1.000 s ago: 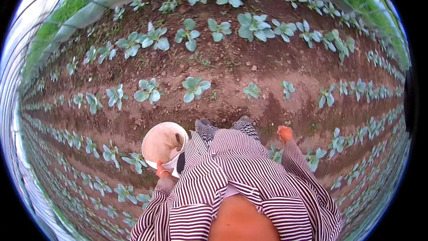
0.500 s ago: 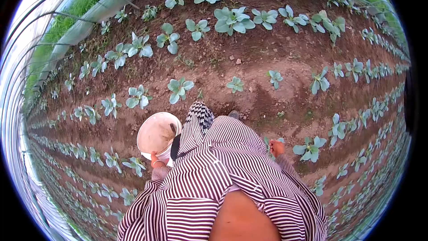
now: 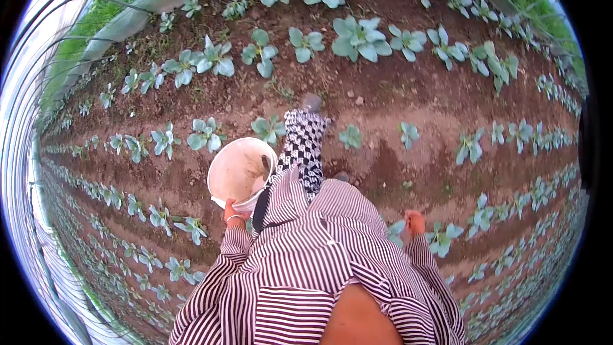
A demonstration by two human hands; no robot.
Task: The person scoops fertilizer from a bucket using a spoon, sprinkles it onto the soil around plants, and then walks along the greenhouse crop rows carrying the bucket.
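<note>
A white bucket (image 3: 231,167), soiled inside, is held tilted on my left side against my leg. My left hand (image 3: 232,209) is closed on its near rim, with a white band around the wrist. Inside the bucket lie a small dark object (image 3: 265,163) and something pale, too small to name. On the other side, my right hand (image 3: 415,222) hangs low with its fingers curled; whatever they may hold is hidden. Close beside that hand are a leafy plant (image 3: 396,232) and a larger blue-green plant (image 3: 444,239), and I cannot tell whether it touches either.
Rows of leafy seedlings (image 3: 361,38) run left to right across brown soil (image 3: 383,121). My patterned trouser leg (image 3: 305,144) and shoe (image 3: 311,103) stretch forward between plants. Curved hoops and plastic sheeting (image 3: 128,29) border the bed, with green grass behind.
My one leg has stepped forward into the plant row. The bucket has moved slightly forward and right with my left hand. My right hand has shifted a little right, still curled.
</note>
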